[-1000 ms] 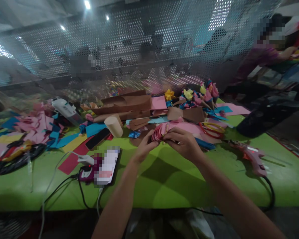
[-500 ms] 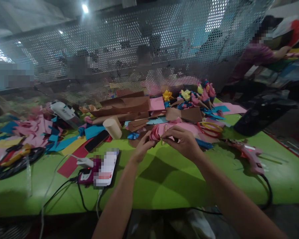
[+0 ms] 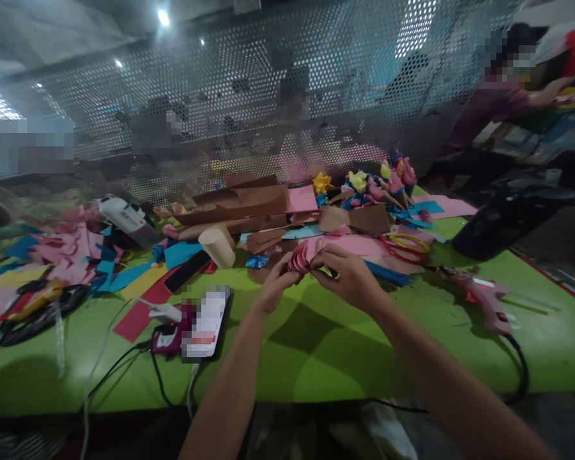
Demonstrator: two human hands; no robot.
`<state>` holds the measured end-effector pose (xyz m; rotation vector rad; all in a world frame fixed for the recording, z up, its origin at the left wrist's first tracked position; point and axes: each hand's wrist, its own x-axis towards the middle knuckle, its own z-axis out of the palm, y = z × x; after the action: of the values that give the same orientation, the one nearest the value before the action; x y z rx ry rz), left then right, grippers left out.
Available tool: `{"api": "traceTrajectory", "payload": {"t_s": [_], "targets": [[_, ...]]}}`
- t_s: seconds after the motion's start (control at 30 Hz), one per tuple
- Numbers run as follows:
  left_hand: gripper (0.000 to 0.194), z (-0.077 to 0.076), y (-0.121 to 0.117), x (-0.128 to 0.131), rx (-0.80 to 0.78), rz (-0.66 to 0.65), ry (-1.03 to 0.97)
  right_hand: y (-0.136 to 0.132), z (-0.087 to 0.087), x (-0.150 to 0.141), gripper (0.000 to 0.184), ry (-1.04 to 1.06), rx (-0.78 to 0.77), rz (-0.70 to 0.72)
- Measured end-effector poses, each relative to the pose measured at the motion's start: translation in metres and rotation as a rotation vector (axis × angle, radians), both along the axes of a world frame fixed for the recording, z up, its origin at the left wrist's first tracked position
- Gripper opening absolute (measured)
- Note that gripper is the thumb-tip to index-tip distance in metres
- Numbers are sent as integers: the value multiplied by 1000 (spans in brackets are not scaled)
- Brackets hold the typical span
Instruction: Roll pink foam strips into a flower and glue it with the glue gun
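Note:
Above the green table, my left hand (image 3: 278, 282) is closed around a pink layered bundle (image 3: 298, 258) with dark red curved stripes; what exactly it is I cannot make out. The fingers of my right hand (image 3: 349, 276) are bent and pinched together at the bundle's right edge, touching it. Behind my hands lies a pink paper sheet (image 3: 357, 245). Just left of the bundle are a crumpled shiny blue wrapper (image 3: 257, 261) and a pale cylinder (image 3: 216, 248).
A pink glue gun (image 3: 491, 303) lies at right, near a dark tumbler (image 3: 498, 223) on its side. Left are a phone (image 3: 211, 319), a purple power adapter (image 3: 165, 338) and cables. Brown paper (image 3: 244, 203) and paper flowers (image 3: 393, 182) line the back. A co-worker sits far right.
My right hand has moved slightly left, its fingertips now against the bundle. The small pale strip seen near them earlier is hidden now. The view has shifted a little.

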<state>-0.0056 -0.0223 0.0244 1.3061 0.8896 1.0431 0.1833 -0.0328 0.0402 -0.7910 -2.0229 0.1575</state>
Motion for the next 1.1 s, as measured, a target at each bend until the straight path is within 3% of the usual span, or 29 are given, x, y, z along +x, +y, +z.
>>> {"api": "traceTrajectory", "payload": {"t_s": [0.23, 0.6, 1.1], "targets": [[52, -6, 3, 0, -13, -18, -34, -1, 0, 1, 9, 19, -22, 26], [37, 8, -3, 3, 42, -22, 105, 1, -4, 3, 13, 21, -56, 8], [33, 15, -5, 4, 78, -41, 166, 1, -4, 3, 13, -18, -46, -4]]}}
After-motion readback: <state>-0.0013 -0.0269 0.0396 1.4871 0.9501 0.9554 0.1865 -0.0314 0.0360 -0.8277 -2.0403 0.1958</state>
